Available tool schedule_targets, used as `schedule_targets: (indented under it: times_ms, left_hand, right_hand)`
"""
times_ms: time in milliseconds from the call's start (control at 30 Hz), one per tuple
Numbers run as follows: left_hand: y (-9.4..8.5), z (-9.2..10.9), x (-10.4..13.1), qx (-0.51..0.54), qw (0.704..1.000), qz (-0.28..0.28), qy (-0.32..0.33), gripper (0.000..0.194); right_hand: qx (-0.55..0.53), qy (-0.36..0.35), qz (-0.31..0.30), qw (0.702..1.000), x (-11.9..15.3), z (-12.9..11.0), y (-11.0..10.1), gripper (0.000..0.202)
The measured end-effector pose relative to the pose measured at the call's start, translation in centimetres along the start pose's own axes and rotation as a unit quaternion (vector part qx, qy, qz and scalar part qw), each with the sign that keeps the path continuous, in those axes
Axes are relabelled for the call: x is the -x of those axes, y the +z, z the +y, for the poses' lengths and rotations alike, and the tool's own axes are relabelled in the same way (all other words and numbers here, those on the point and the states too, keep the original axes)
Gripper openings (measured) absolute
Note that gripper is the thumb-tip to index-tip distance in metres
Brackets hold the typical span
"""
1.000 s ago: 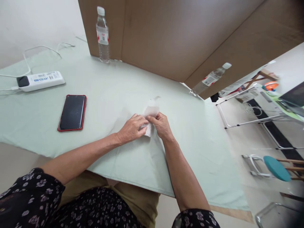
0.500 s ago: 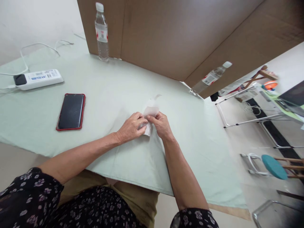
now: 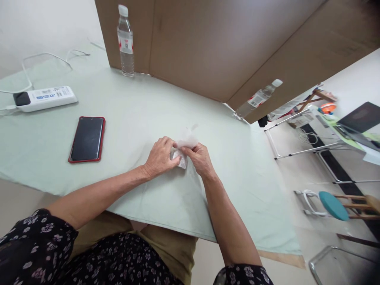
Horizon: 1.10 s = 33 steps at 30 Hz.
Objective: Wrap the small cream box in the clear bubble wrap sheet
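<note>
Both my hands meet over the pale green tablecloth. My left hand has its thumb and fingers around a small, crinkled clear packet. Just to the right, my right hand pinches a thin, whitish translucent sheet between thumb and fingers. The sheet lies above the packet and partly touches it; whether the two are joined I cannot tell. A faint translucent scrap shows on the cloth beyond them.
A black phone with a red case and a white power strip lie left. Brown cardboard stands behind, with an upright bottle and a tilted bottle against it. A teal stool is at right.
My left thumb and fingers have spread wider around the packet. The sheet in my right hand has tilted and looks flatter. The whole view has shifted slightly.
</note>
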State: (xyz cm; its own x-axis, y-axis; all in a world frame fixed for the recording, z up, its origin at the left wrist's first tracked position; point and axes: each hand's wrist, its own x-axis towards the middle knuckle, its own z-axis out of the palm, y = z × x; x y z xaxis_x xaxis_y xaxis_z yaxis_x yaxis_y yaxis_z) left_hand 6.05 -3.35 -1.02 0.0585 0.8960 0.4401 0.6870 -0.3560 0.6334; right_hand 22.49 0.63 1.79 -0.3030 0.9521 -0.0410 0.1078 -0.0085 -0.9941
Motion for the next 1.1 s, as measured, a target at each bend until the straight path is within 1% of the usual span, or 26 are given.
schedule_targets:
  times_ms: [100,167,233,333,367,433,500,567,633,733,933,1100]
  left_hand:
    - [0.1,-0.3,-0.1,0.014,1.0,0.006,-0.019,0.041]
    - [0.1,-0.5,-0.3,0.033,0.999,-0.001,-0.014,0.052]
    - [0.0,-0.7,-0.4,0.057,0.998,-0.02,0.003,0.056]
    - [-0.2,-0.7,-0.6,0.1,0.994,-0.044,0.018,0.048]
    - [-0.3,-0.7,-0.7,0.116,0.992,-0.048,0.009,0.045]
    - [-0.6,-0.5,-0.7,0.148,0.987,-0.059,-0.029,0.04]
    - [-0.8,-0.3,-0.8,0.181,0.978,-0.074,-0.066,0.04]
    - [-1.0,-0.2,-0.9,0.203,0.971,-0.094,-0.083,0.038]
    - [-1.1,-0.3,-1.1,0.205,0.969,-0.109,-0.087,0.029]
    - [-1.0,-0.6,-1.3,0.207,0.968,-0.117,-0.086,0.021]
    - [-0.7,-1.1,-1.2,0.24,0.962,-0.11,-0.071,0.02]
    - [-0.5,-1.2,-1.1,0.255,0.959,-0.114,-0.044,0.02]
  right_hand:
    - [0.003,-0.009,0.009,1.0,0.3,0.2,0.0,0.023]
    - [0.012,-0.019,0.009,1.0,0.4,0.3,0.0,0.022]
    - [0.029,-0.03,0.008,0.999,0.6,0.3,-0.1,0.021]
    - [0.063,-0.047,0.01,0.997,1.0,0.1,-0.2,0.021]
    - [0.072,-0.053,0.01,0.996,1.2,0.0,-0.3,0.021]
    - [0.084,-0.066,0.006,0.994,1.4,-0.1,-0.3,0.021]
    - [0.087,-0.076,-0.001,0.993,1.5,-0.1,-0.4,0.023]
    - [0.087,-0.082,-0.006,0.993,1.7,0.0,-0.5,0.024]
    - [0.09,-0.085,-0.008,0.992,1.7,0.1,-0.6,0.025]
    - [0.099,-0.092,-0.009,0.991,1.8,0.3,-0.7,0.026]
    - [0.119,-0.103,-0.01,0.987,2.1,0.3,-0.8,0.026]
    - [0.135,-0.127,-0.013,0.983,2.6,0.3,-0.9,0.02]
